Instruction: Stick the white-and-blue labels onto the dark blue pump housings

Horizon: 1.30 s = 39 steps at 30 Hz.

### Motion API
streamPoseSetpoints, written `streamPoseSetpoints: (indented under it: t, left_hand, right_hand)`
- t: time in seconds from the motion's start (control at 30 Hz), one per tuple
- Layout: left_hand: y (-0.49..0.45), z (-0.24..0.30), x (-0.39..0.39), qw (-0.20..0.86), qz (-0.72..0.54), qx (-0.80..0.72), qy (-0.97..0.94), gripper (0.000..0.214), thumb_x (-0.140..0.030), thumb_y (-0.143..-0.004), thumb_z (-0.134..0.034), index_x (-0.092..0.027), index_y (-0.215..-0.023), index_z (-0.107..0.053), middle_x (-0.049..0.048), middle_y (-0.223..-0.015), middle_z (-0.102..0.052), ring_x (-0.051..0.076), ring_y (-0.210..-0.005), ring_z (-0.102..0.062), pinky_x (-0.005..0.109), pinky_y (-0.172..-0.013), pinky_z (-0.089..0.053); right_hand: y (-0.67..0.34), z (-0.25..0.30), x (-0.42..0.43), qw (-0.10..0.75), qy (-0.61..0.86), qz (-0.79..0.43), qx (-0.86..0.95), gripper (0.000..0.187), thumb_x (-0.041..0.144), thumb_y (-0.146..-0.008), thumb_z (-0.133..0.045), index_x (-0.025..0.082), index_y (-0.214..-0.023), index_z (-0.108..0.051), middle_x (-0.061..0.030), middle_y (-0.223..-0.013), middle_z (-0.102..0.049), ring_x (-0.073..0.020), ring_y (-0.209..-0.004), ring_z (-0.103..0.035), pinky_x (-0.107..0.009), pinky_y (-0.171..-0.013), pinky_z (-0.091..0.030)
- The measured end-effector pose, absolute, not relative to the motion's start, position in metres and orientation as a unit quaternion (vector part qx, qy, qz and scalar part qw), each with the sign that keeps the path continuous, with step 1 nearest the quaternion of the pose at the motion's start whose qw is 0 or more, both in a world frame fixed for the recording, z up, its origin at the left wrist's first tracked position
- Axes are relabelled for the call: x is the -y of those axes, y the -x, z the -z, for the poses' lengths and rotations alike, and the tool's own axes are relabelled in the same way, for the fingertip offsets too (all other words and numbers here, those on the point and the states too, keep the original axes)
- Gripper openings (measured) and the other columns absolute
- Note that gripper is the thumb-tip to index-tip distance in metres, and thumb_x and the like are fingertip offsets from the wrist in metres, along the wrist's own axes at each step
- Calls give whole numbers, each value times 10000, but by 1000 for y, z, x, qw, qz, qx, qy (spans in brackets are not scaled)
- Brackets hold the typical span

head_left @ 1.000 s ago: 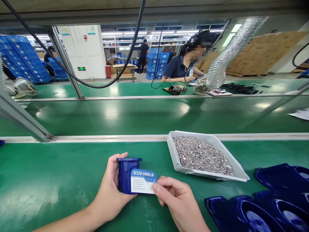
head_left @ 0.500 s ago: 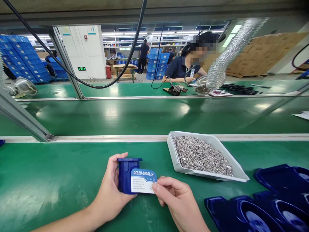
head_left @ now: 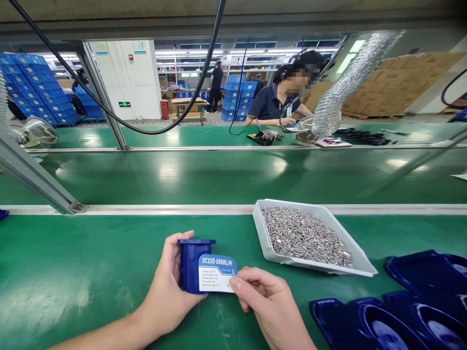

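A small dark blue plastic housing (head_left: 189,260) stands on the green bench near the front edge. My left hand (head_left: 166,289) wraps round its left side, thumb up against the top corner. A blue-and-white label (head_left: 216,273) printed "DC52Q-5000L/H" lies against the housing's front face. My right hand (head_left: 268,304) pinches the label's lower right corner between thumb and forefinger, with the other fingers curled.
A white tray (head_left: 263,243) full of small metal screws sits to the right. Several dark blue moulded covers (head_left: 394,316) lie at the lower right. Beyond a metal rail runs a green conveyor (head_left: 219,175). A person in a dark shirt (head_left: 272,104) works across it.
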State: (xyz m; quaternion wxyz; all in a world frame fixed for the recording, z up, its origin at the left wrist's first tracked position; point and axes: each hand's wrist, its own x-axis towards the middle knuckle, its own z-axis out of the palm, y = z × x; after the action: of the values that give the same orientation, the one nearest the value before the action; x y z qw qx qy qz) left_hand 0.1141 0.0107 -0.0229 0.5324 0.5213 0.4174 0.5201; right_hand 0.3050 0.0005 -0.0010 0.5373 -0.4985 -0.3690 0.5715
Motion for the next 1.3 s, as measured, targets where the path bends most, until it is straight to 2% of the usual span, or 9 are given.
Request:
streamPoseSetpoints:
  t: [0.17,0.5,0.67,0.8,0.87,0.97,1.07,1.17,1.3]
  left_hand:
    - [-113,24,-10,526,-520,-418,-527,876,-260,-749,-928,-306,-1380,-323,94,-1593,-349,260,-1417,-474,377,-1121,-499]
    - [-113,25,-11,522,-513,-421,-536,874,-250,-755,-912,-335,-1384,-312,65,-1587,-355,234,-1424,-476,361,-1126,-507]
    - [-113,27,-11,512,-517,-423,-539,884,-254,-741,-917,-344,-1379,-313,54,-1591,-357,223,-1421,-486,350,-1134,-509]
    - [-113,29,-11,494,-515,-426,-557,871,-215,-740,-908,-351,-1362,-314,43,-1608,-340,215,-1470,-439,348,-1177,-475]
    - [-113,29,-10,489,-514,-426,-562,865,-211,-735,-910,-351,-1346,-314,41,-1617,-328,213,-1486,-424,336,-1173,-479]
    - [-115,29,-8,485,-513,-424,-568,847,-250,-751,-913,-350,-1343,-315,52,-1615,-330,218,-1489,-429,326,-1154,-498]
    - [-118,29,-5,468,-507,-421,-589,797,-287,-782,-899,-350,-1339,-333,58,-1617,-327,219,-1462,-469,314,-1131,-517]
    - [-122,30,0,436,-491,-409,-634,723,-290,-819,-864,-358,-1333,-360,59,-1617,-326,215,-1413,-528,301,-1091,-540]
    - [-125,33,4,402,-474,-406,-671,662,-280,-843,-840,-357,-1319,-387,62,-1614,-341,214,-1361,-578,307,-1069,-547]
  right_hand:
    - [-305,3,-1,539,499,-573,363,473,552,-613,-964,138,-697,-750,-22,-632,-559,-67,-530,-457,-200,-531,-375]
    - [-323,30,-9,494,471,-603,413,392,509,-737,-917,145,-783,-777,-58,-706,-618,-92,-555,-493,-226,-537,-429]
    - [-324,30,-10,473,476,-598,438,440,563,-735,-899,146,-804,-778,-65,-681,-628,-111,-543,-499,-248,-534,-428]
    - [-320,11,-9,455,534,-530,476,541,659,-802,-808,132,-707,-734,-63,-584,-592,-132,-557,-522,-274,-592,-428]
    - [-319,4,-9,458,548,-516,474,560,686,-812,-786,133,-766,-706,-75,-659,-642,-156,-609,-575,-291,-630,-461]
    - [-320,5,-10,488,517,-538,453,673,704,-808,-785,167,-1182,-627,-125,-1030,-729,-253,-920,-687,-358,-786,-548]
    - [-322,13,-9,472,468,-565,489,843,675,-864,-755,219,-1477,-399,-169,-1385,-619,-287,-1241,-623,-428,-986,-534]
    - [-320,16,-7,433,435,-582,534,850,612,-887,-762,224,-1515,-342,-171,-1450,-572,-266,-1300,-600,-443,-1103,-475]
    - [-312,10,-7,439,441,-581,524,754,555,-822,-808,157,-1381,-497,-179,-1315,-657,-282,-1202,-648,-454,-1080,-486]
